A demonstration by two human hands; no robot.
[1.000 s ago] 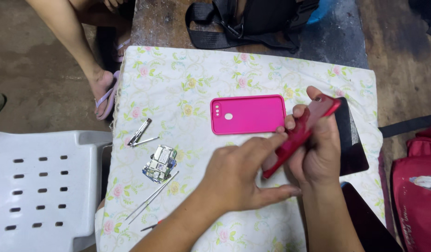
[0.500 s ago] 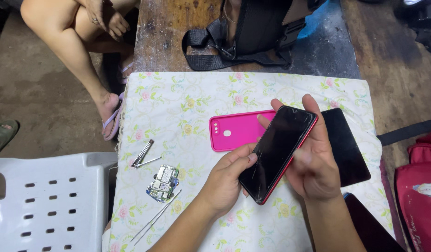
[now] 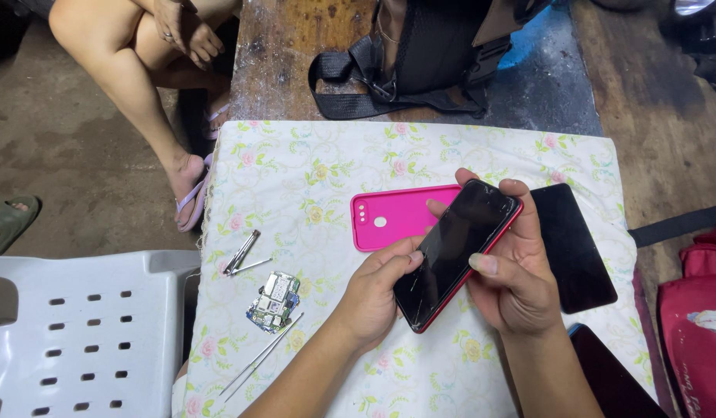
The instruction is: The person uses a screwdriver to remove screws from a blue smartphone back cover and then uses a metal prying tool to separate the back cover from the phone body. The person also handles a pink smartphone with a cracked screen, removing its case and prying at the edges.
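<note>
Both hands on the phone (image 3: pixel 457 254), held tilted above the counter (image 3: pixel 311 162), cracked dark screen up, red edge showing. Left hand (image 3: pixel 373 298) fingers pinch its lower left edge; right hand (image 3: pixel 516 282) fingers wrap the right side, thumb on the glass. Pink case (image 3: pixel 393 218) lies just behind. Circuit board (image 3: pixel 273 300), tweezers (image 3: pixel 243 254) and thin probes (image 3: pixel 261 354) sit left; black panel (image 3: pixel 575 248) right.

Both hands (image 3: pixel 443 290) grip red phone (image 3: pixel 457 251) — pink case (image 3: pixel 393 218) behind.
</note>
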